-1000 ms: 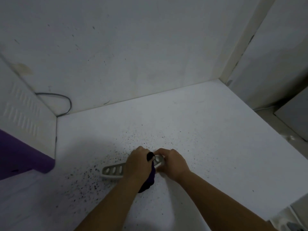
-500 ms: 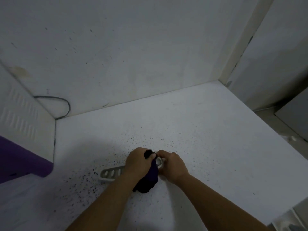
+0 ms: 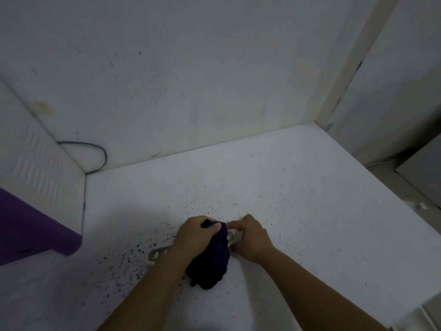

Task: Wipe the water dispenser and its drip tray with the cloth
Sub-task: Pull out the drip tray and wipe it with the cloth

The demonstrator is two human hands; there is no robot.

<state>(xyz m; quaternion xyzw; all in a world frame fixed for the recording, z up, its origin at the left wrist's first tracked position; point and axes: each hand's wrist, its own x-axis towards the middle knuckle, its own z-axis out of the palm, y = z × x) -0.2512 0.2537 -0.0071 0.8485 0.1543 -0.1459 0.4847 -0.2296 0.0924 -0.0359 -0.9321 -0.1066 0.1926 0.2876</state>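
Drip tray (image 3: 157,253), a light grey slotted piece, lies on the white desk (image 3: 286,187) near its front edge, a little left of the middle of the view. Only its left end with oval slots and a small part at its right end show; the middle is hidden under the two hands and the cloth.

The left hand (image 3: 194,237) has its fingers clenched round the dark purple cloth (image 3: 212,261), and the thumb presses on the top of the bunched cloth. The cloth hangs down from this hand as a dark lump that touches the desk in front of the tray. The right hand (image 3: 253,237) is just beside it, with fingers (image 3: 235,225) curled and pinching the right end of the tray, so both hands almost touch over the tray.

Many small dark specks (image 3: 124,259) are scattered on the desk around the tray, most of them to its left and behind it.

At the left edge stands the water dispenser (image 3: 35,168), a white box with vent slots on its side and a purple front part. A grey cable (image 3: 100,151) loops behind it along the white wall (image 3: 191,68).
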